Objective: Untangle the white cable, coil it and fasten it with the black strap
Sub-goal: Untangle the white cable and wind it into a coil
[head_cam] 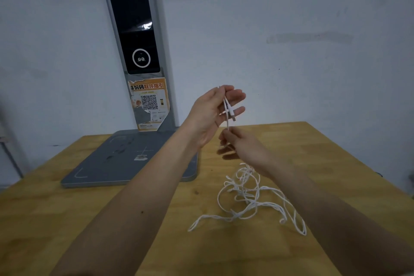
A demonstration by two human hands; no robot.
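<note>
While both arms reach out over the wooden table (pixel 89 219), the left hand (pixel 212 110) is raised above the far side, palm turned inward, thumb and forefinger pinching the white cable (pixel 246 199) near its top, the other fingers (pixel 237 96) loosely spread. Two short runs of the cable hang side by side across that palm, and a connector (pixel 233 116) with a metal tip dangles at the lower fingers. Just below, the right hand (pixel 244 145) comes in, its fingertips pinching the same cable where it drops out of the left hand. Most of the cable is down on the table, a loose tangled heap of loops lying beneath the right forearm, with one long loop trailing toward the near left and another toward the near right edge of the heap. Behind the left arm, a grey flat base (pixel 116 163) sits on the table, and from it rises a grey upright post (pixel 139 29) with a dark screen, against the white wall (pixel 291 18). An orange sticker (pixel 149 101) with a QR code is stuck low on the post.
</note>
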